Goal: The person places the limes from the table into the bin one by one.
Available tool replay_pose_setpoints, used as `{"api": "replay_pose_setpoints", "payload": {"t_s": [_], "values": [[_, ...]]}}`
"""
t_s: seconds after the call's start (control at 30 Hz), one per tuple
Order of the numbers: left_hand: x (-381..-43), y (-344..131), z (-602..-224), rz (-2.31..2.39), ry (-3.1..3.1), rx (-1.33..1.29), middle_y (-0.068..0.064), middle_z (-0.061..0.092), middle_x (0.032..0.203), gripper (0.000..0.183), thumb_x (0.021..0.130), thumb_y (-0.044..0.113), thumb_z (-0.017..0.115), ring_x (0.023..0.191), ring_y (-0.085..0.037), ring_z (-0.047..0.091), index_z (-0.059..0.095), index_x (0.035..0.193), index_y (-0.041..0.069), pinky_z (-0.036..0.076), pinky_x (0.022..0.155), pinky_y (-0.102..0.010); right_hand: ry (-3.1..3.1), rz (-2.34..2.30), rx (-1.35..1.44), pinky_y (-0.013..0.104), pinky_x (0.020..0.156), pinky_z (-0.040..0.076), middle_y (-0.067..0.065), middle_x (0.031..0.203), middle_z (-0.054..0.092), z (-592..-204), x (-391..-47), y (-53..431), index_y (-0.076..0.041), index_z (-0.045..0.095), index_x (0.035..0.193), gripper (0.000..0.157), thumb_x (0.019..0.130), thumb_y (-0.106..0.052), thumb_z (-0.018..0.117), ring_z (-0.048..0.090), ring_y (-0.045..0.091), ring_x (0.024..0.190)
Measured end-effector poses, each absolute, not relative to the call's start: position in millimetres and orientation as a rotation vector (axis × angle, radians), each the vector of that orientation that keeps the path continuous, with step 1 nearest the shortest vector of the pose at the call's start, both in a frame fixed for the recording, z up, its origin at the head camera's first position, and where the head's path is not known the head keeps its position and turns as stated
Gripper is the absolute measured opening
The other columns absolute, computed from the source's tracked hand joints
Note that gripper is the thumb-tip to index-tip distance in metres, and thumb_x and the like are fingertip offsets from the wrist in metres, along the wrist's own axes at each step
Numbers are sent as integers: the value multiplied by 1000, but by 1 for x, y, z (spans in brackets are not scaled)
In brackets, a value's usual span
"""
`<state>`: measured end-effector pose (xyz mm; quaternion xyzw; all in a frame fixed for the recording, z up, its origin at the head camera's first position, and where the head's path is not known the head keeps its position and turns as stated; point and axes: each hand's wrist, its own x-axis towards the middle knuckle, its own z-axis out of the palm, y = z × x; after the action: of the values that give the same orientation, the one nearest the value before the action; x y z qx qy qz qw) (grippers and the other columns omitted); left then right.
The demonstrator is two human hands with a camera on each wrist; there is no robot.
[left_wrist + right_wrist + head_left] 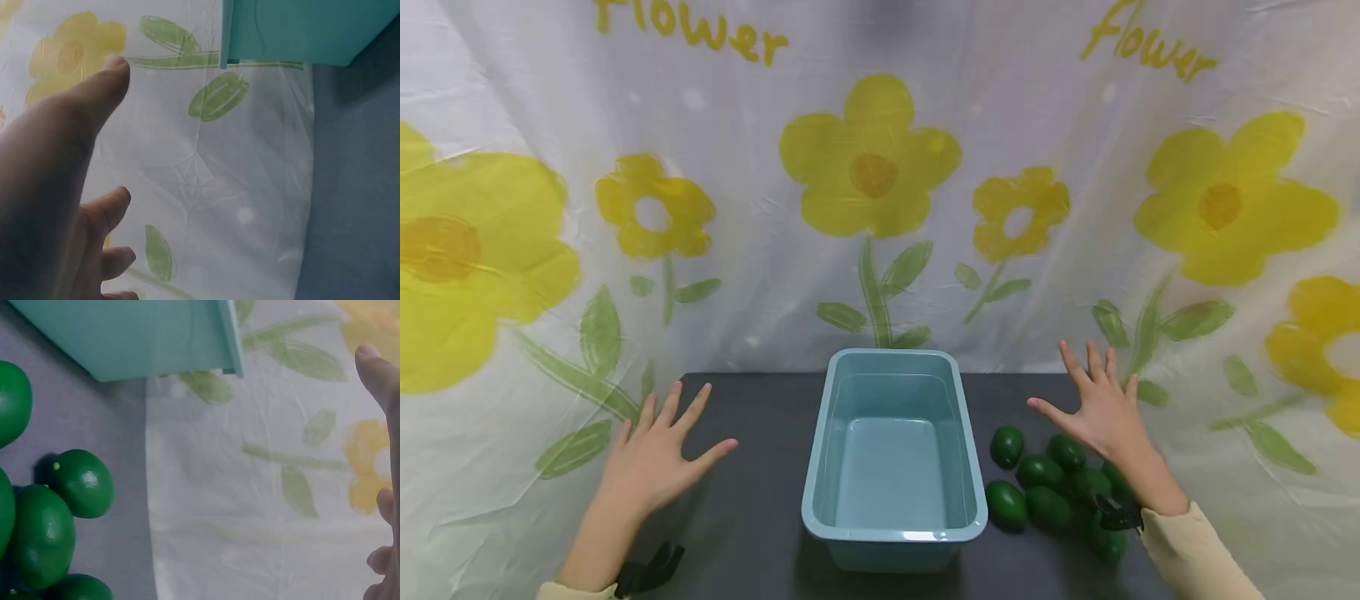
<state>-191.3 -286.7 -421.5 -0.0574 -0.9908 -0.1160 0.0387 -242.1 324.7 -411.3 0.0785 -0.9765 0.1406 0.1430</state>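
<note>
In the head view my left hand (651,462) is held up left of a light blue plastic tub (891,533), fingers spread and holding nothing. My right hand (1105,412) is raised on the other side, also with spread fingers and nothing in it. Below and beside the right hand lie several dark green, oval fruits that look like limes or avocados (1048,507), grouped near the tub's right side. One of these green fruits (81,483) shows a small pale stem tip in the right wrist view. Inside the tub only its bare floor shows.
A dark grey table (745,483) carries the tub and the fruits. Behind it hangs a white curtain (760,267) printed with yellow flowers, which also runs down both sides. Black wrist straps (651,571) sit at the cuffs of the cream sleeves.
</note>
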Motion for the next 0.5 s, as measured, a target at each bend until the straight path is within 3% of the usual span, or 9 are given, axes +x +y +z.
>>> {"api": "replay_pose_setpoints", "payload": {"t_s": [0.5], "values": [[-190, -280, -424, -367, -3027, -227, -26, 4, 175, 99, 98, 78, 50, 151, -65, 14, 4, 172, 32, 15, 109, -84, -2793, 474, 134, 89, 108, 2, 31, 174, -2, -413, -215, 354, -27, 1, 172, 107, 96, -68, 64, -4, 63, 154]]}}
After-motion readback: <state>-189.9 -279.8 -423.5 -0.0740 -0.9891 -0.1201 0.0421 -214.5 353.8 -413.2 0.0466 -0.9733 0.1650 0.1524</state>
